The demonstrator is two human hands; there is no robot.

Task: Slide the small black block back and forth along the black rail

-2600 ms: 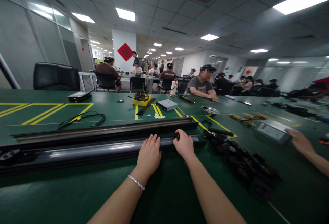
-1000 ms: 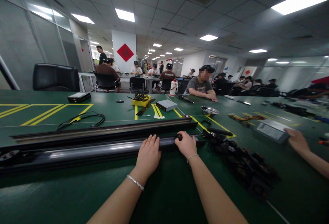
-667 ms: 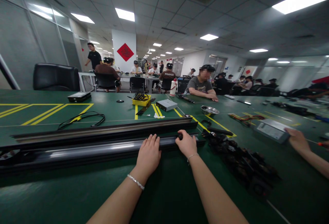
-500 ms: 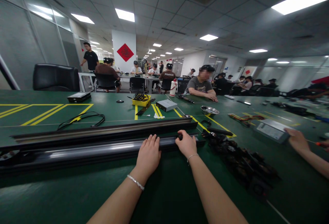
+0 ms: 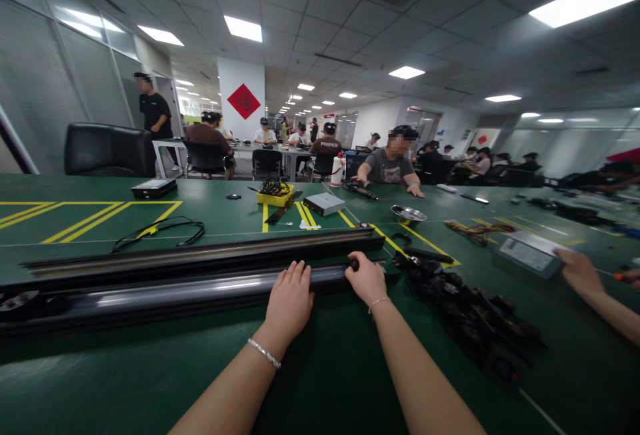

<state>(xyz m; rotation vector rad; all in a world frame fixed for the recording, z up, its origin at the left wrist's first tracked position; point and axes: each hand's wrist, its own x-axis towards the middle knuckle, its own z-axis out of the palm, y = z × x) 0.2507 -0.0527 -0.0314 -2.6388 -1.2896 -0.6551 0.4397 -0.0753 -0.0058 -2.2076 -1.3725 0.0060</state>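
Observation:
A long black rail (image 5: pixel 190 292) with a shiny top lies across the green table (image 5: pixel 150 375). My left hand (image 5: pixel 290 298) rests over this rail, its fingers side by side and wrapped over the top. Near the rail's right end, my right hand (image 5: pixel 367 278) pinches a small black part (image 5: pixel 354 264) between thumb and forefinger. Behind it lies a second long rail (image 5: pixel 200 252), roughly parallel, which neither hand touches. At the left end of the front rail sits a dark fitting with metal bits (image 5: pixel 19 302).
A heap of black parts (image 5: pixel 470 315) lies right of my right hand. Farther back are a yellow box (image 5: pixel 275 196) of cables, a grey box (image 5: pixel 325 204) and a metal bowl (image 5: pixel 407 215). At right, another person's hand (image 5: pixel 580 274) touches a silver box (image 5: pixel 530 254).
My right hand has shifted slightly right with the small black part. My left hand stays put. Across the table, the seated person's hands have moved apart; the standing person has moved left.

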